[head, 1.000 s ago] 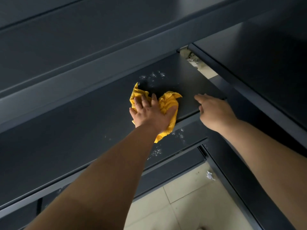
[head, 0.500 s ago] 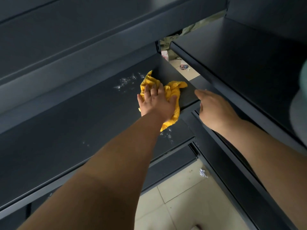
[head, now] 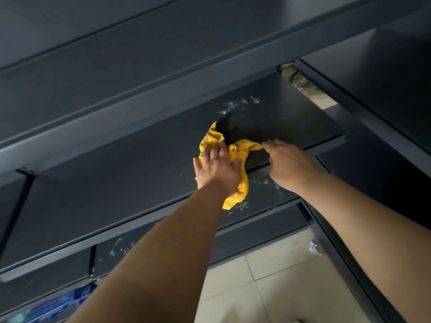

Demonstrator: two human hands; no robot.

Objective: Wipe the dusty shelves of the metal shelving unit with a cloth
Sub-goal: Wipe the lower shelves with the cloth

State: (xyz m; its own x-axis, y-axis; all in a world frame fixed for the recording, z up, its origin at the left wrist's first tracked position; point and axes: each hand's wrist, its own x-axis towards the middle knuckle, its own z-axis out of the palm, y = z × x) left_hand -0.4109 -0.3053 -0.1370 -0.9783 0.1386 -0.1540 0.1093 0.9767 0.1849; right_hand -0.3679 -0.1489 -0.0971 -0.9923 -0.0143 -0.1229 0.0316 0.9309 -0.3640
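Note:
A crumpled yellow cloth (head: 240, 152) lies on a dark metal shelf (head: 116, 183) of the shelving unit. My left hand (head: 218, 170) presses flat on the cloth, fingers spread, and part of the cloth hangs over the shelf's front edge below my wrist. My right hand (head: 288, 163) rests on the shelf's front edge just right of the cloth, fingers curled down and touching the cloth's tip. White dust specks (head: 238, 106) remain at the back of the shelf, beyond the cloth. More specks (head: 268, 183) dot the shelf below.
A higher shelf (head: 140, 78) overhangs the one being wiped. A second shelving unit (head: 384, 94) stands at a right angle on the right. Lower shelves (head: 268, 231) run beneath. The tiled floor (head: 268, 287) holds a crumpled paper scrap (head: 313, 248). Blue items (head: 70, 301) sit low at the left.
My left hand has slid the cloth to the left and toward the front edge, away from the shelf's right end. My right hand has come closer to the cloth and now touches its tip.

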